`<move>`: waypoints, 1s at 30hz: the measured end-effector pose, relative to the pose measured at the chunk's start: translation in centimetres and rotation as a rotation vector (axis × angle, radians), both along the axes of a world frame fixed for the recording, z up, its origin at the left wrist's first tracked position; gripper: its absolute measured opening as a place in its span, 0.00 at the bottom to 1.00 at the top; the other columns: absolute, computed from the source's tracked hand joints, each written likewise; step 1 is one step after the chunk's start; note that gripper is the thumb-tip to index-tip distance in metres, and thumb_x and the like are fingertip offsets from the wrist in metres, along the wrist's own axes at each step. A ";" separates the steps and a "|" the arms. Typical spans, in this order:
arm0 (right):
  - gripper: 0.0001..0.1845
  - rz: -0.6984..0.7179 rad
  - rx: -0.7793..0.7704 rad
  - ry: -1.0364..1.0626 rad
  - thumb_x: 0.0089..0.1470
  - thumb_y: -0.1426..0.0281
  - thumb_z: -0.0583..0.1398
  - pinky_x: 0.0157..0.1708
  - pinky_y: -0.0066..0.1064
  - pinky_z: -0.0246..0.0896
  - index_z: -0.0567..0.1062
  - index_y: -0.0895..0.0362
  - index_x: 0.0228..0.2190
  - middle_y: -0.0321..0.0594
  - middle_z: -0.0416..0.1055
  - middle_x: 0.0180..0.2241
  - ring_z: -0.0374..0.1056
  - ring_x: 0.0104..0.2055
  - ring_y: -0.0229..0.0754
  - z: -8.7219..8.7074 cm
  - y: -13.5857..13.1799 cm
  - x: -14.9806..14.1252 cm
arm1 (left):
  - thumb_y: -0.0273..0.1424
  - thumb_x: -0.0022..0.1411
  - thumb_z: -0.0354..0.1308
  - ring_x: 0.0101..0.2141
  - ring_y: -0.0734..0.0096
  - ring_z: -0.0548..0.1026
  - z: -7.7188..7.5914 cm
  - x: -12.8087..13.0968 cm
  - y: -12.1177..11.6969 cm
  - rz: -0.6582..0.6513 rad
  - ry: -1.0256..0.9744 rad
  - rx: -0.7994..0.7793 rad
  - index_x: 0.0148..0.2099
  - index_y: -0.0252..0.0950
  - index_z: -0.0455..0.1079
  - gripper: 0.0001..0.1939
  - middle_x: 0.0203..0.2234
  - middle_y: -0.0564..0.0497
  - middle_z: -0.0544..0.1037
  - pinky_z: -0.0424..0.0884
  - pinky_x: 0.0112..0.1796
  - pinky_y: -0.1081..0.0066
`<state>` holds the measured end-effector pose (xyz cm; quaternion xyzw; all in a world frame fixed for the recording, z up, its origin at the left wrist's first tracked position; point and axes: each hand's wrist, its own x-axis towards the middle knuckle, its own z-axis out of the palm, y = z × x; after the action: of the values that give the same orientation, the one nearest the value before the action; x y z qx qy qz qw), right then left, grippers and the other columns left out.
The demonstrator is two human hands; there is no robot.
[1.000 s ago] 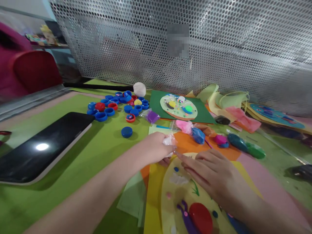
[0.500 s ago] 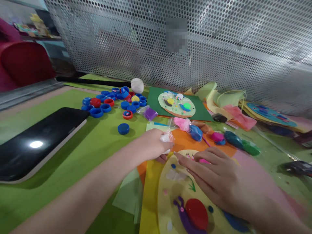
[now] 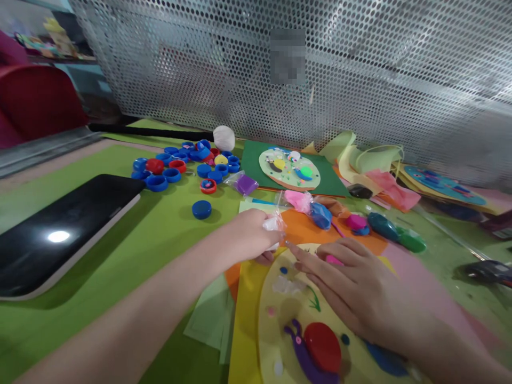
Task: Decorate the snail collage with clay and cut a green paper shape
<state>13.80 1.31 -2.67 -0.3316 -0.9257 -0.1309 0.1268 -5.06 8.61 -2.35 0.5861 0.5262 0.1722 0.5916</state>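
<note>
My left hand point(image 3: 250, 237) is closed round a small clear bag of white clay point(image 3: 273, 224) at the top edge of a pale yellow oval card point(image 3: 280, 309). My right hand point(image 3: 348, 285) lies on that card with fingers stretched out and together, tips pointing toward the bag; a bit of pink shows under the fingers. The card carries a purple clay snail with a red shell point(image 3: 318, 349), a white clay patch point(image 3: 286, 285) and small dots. It rests on yellow and orange paper sheets point(image 3: 244, 320).
Blue and red bottle caps point(image 3: 180, 165) lie at the back left, one blue cap point(image 3: 201, 209) apart. A black tablet point(image 3: 60, 229) lies left. Bagged clay lumps point(image 3: 320, 213) and a finished craft disc on green felt point(image 3: 290, 169) sit ahead. Perforated metal screen point(image 3: 360, 80) behind.
The view has shifted slightly; both hands stay at the card's top edge. My right fingers have curled a little, showing some pink beneath them.
</note>
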 end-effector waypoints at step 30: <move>0.23 -0.138 0.030 0.288 0.53 0.78 0.55 0.39 0.38 0.64 0.62 0.59 0.52 0.44 0.71 0.34 0.66 0.39 0.44 1.2 -0.1 2.4 | 0.35 0.52 0.57 0.26 0.66 0.76 0.0 -0.5 0.1 -0.086 -0.002 0.003 0.36 0.36 0.67 0.10 0.22 0.53 0.74 0.72 0.26 0.72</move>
<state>16.16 1.24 -1.51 -0.4079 -0.8707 -0.1043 0.2541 -5.55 8.73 -2.36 0.6088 0.4998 0.1480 0.5981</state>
